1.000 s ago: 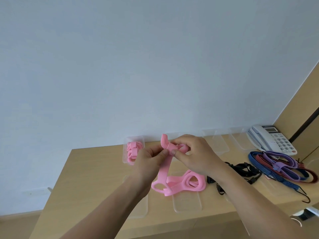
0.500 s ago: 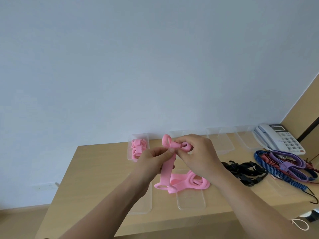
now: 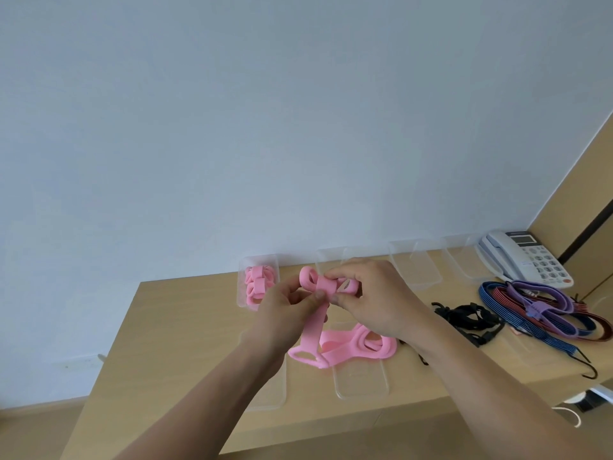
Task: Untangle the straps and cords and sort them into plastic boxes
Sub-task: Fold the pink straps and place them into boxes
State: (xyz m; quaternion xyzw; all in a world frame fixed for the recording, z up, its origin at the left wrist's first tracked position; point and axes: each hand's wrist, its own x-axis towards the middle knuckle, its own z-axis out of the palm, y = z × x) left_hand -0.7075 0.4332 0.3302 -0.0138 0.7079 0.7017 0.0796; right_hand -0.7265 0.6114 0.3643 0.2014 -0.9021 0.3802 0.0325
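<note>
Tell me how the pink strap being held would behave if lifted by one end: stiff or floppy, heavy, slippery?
Probably floppy: the pink strap droops from the left hand and right hand to the table and folds into tight loops. Likely light, as fingertip pinches hold it. Its matte, rubbery look suggests grip, not slip.

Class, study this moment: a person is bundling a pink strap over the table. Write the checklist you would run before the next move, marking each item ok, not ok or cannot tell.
1. Firm hold: left hand and right hand both pinch the strap at its folded top. Ok.
2. Strap fully bundled: its tail hangs down to the table. Not ok.
3. Tail free of the pink pile: they meet at the table. Cannot tell.
4. Pink box open on top. Ok.
5. Room left in that box. Cannot tell.
6. Black cords out of the way: they lie to the right, the box to the left. Ok.
</note>
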